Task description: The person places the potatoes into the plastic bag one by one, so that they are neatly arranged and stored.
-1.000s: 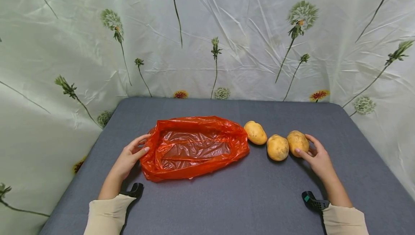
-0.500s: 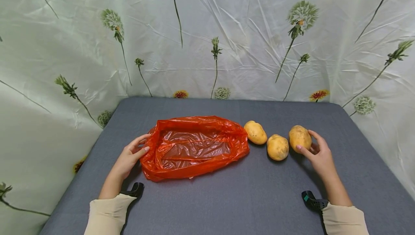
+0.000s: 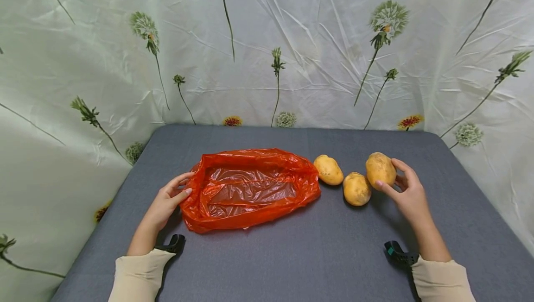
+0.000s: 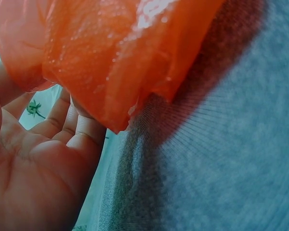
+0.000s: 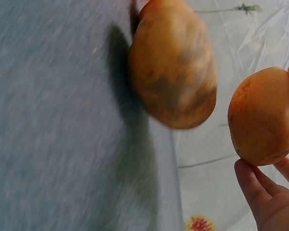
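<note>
Red plastic bag: thin, shiny and crinkled, lying on the table with its wide mouth facing up and its rim rolled outward; its see-through base shows inside, creased.
Left hand: at the left end of the bag, thumb on the near side and fingers behind, lightly bent, with a fold of the plastic pinched between them; the fingertips are partly hidden by the film.
Right hand: thumb and fingers spread about as wide as a potato and curled round one, gripping it from its right side.
Held yellow-brown oval potato: raised off the table, right of the other two; the right wrist view shows a gap between it and a potato on the cloth.
Rounded yellow potato with brown marks: resting on the table, between the held one and the farther one.
Smooth oblong yellow potato: lying tilted just beside the bag's right end; whether they touch is hard to tell.
Table: covered in dark grey-blue cloth.
Backdrop: pale, wrinkled sheeting printed with green-stemmed flowers.
Wrists: beige sleeves, with black wrist devices below the hands.
</note>
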Demonstrator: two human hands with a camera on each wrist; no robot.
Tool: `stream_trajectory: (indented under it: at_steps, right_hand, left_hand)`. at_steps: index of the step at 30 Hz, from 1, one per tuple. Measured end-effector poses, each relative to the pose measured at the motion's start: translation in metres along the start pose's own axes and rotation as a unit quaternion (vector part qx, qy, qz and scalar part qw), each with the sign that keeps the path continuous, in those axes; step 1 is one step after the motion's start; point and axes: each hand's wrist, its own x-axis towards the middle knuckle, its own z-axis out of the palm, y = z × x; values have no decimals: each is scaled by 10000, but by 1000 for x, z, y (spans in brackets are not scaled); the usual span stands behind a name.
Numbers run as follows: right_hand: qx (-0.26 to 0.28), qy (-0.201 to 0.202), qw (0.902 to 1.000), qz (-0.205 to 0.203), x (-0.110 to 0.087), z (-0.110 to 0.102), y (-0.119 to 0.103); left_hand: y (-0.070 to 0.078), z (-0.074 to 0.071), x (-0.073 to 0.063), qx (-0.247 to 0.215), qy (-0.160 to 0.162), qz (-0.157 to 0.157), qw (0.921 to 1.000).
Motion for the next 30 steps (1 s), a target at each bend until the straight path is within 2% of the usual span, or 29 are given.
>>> stream_trajectory:
  at_steps: [7, 12, 14, 17, 19, 25, 30]
  right_hand:
    - [285, -79, 9991, -295, 7, 14, -16]
    - [442, -263, 9975, -486, 12, 26, -28]
    - [498, -319, 9966, -569, 13, 31, -40]
    - [576, -407, 9954, -647, 14, 38, -57]
    - [691, -454, 9944, -655, 16, 46, -60]
    - [975, -689, 9910, -612, 23, 67, -50]
    - [977, -928, 9885, -682, 22, 78, -72]
  left_hand:
    - [2, -1, -1, 29, 33, 1, 10000]
    - [17, 4, -4, 40, 21, 9, 10000]
    - [23, 6, -6, 34, 3, 7, 10000]
    - [19, 5, -5, 11, -13, 7, 10000]
    - [18, 4, -5, -4, -22, 22, 10000]
    - [25, 7, -6, 10, -11, -17, 10000]
    - [25, 7, -6, 26, -7, -33, 10000]
